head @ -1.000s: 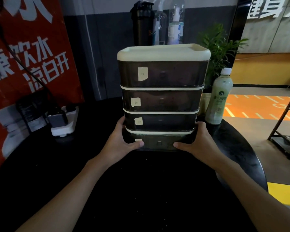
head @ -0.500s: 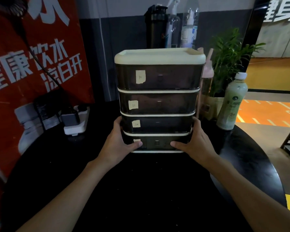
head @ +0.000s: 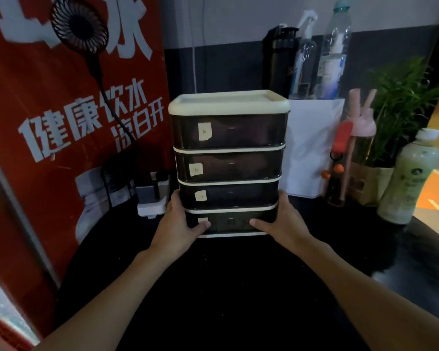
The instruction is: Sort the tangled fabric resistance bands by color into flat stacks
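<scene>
A dark drawer unit (head: 228, 138) with a cream top and several paper-labelled drawers stands on the black round table (head: 226, 295). My left hand (head: 179, 224) grips its lower left side, thumb across the front of the bottom drawer. My right hand (head: 281, 221) grips the lower right side the same way. No resistance bands are visible; the drawers' contents are too dark to make out.
A white power strip (head: 152, 198) with a plug sits left of the unit, below a red poster (head: 69, 117) and a small black fan (head: 79, 24). Behind stand a white box (head: 312, 148), bottles, a pink-capped bottle (head: 357, 153), a plant (head: 403, 105) and a green drink bottle (head: 408, 181).
The drawer unit, held in both hands, has shifted farther back on the table toward the wall. The view has swung left, showing the fan and white box.
</scene>
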A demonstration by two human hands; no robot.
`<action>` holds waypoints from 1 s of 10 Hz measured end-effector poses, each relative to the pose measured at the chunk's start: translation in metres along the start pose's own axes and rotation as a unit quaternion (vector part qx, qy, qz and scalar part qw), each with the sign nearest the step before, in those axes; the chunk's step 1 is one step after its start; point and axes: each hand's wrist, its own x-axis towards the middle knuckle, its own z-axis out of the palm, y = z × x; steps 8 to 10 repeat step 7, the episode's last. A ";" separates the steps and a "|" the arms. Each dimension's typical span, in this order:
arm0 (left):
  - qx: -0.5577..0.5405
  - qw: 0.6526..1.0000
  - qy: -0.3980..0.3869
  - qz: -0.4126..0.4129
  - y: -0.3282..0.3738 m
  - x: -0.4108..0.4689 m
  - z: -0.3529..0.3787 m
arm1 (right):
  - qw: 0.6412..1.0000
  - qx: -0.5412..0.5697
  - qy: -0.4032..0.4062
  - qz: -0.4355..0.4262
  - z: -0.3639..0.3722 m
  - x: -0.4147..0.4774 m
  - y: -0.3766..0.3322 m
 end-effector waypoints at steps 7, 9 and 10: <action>-0.033 0.999 -0.022 -0.024 -0.032 0.046 -0.004 | 0.995 -0.096 -0.037 -0.002 0.013 0.046 -0.010; -0.033 0.999 -0.022 -0.024 -0.032 0.046 -0.004 | 0.995 -0.096 -0.037 -0.002 0.013 0.046 -0.010; -0.033 0.999 -0.022 -0.024 -0.032 0.046 -0.004 | 0.995 -0.096 -0.037 -0.002 0.013 0.046 -0.010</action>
